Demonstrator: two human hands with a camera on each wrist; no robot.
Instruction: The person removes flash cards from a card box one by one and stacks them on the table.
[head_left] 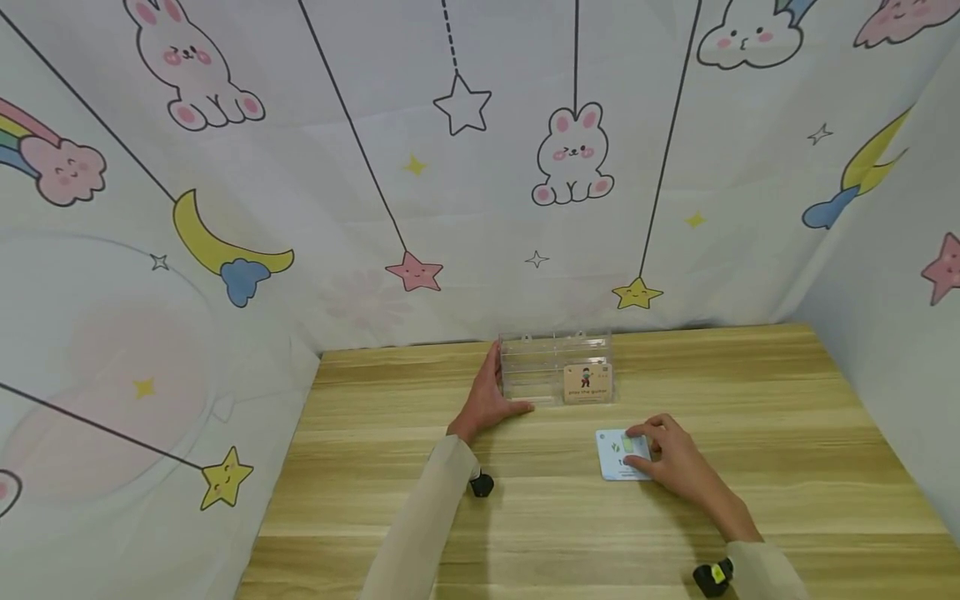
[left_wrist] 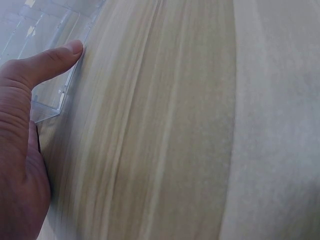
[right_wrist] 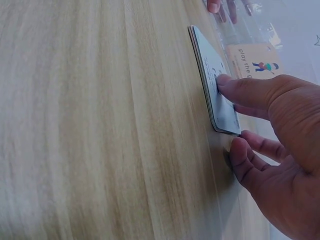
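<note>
A clear plastic rack (head_left: 528, 383) with two columns of tiers stands at the back of the table. My left hand (head_left: 487, 402) holds its left end, thumb along the front lower edge and fingers at the side; in the left wrist view the thumb (left_wrist: 60, 56) overlaps the front of the rack. A tan "play the guitar" card (head_left: 588, 383) sits in the lower right compartment. Nearer me lies a stack of pale blue cards (head_left: 612, 467), rounded at the corners. My right hand (head_left: 678, 462) grips its right side, thumb (right_wrist: 237, 86) on the top card.
The wooden table (head_left: 525, 533) meets a printed cloth backdrop (head_left: 495, 192) behind the rack. More cloth hangs at the left and right sides. Both wrists carry small black cameras (head_left: 482, 484).
</note>
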